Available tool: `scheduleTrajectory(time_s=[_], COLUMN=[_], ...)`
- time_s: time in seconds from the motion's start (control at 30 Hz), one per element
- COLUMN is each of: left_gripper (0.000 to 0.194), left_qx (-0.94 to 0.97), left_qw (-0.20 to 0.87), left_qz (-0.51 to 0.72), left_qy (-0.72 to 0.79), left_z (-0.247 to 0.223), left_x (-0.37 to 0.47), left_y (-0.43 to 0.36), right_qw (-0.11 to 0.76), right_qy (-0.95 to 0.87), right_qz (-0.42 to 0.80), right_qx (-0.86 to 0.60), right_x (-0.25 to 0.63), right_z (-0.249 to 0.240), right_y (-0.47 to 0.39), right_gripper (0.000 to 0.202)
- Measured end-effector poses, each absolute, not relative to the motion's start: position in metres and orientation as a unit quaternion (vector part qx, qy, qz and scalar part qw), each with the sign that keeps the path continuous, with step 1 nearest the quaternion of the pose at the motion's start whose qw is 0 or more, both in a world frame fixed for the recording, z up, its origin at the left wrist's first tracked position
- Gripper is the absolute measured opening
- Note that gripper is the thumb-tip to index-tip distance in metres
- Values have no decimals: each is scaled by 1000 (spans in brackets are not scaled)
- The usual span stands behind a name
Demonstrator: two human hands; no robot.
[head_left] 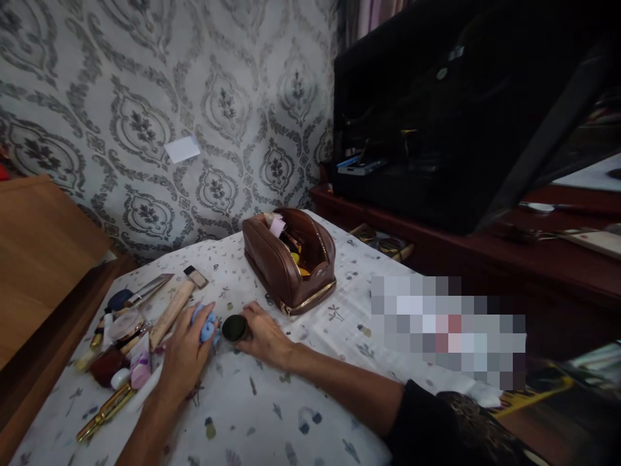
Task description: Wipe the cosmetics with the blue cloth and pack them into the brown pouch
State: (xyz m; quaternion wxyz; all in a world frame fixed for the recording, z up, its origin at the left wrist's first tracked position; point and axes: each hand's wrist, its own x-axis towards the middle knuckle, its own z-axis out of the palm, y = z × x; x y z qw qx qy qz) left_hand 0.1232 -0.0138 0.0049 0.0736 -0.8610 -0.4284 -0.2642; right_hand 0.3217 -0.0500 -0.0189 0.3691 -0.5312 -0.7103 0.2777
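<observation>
My left hand [184, 356] is closed around a light blue, lumpy item [207, 325] whose kind I cannot make out. Just to its right, my right hand [266, 338] grips a small round container [235, 329] with a dark green top. Behind both hands stands a brown cosmetic bag [264, 262], unzipped, with a pink item and yellow items showing inside. Left of my left hand lies a pile of cosmetics: a round clear-lidded jar [127, 323], a pink-and-white tube [141, 362], a gold tube [105, 411] and a long beige item [171, 314].
A patterned white cloth [272, 421] covers the table. Wooden furniture [46, 239] borders it on the left, wallpaper is behind. At the right stand a large black screen [412, 129] and a dark red cabinet [485, 265]. A blurred-out patch covers the table's right edge.
</observation>
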Motion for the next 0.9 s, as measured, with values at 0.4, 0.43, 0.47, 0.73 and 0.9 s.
scheduleTrajectory(time_s=[0.4, 0.43, 0.47, 0.73, 0.9], left_gripper=[32, 31, 30, 31, 29], left_qx=[-885, -884, -884, -872, -865], left_qw=[78, 85, 90, 87, 63], left_qz=[-193, -188, -184, -159, -168], left_qy=[-416, -419, -420, -455, -468], left_z=[-7, -7, -6, -6, -9], left_x=[152, 152, 152, 153, 151], left_y=[-34, -34, -34, -35, -34], right_qw=[372, 368, 364, 367, 371], right_qy=[-732, -734, -737, -735, -730], right_qz=[253, 254, 255, 256, 253], right_qx=[-512, -511, -510, -510, -516], right_x=[320, 320, 320, 320, 320], right_z=[-12, -12, -12, -17, -21], right_y=[-58, -57, -57, -54, -54], right_gripper=[28, 28, 28, 27, 31])
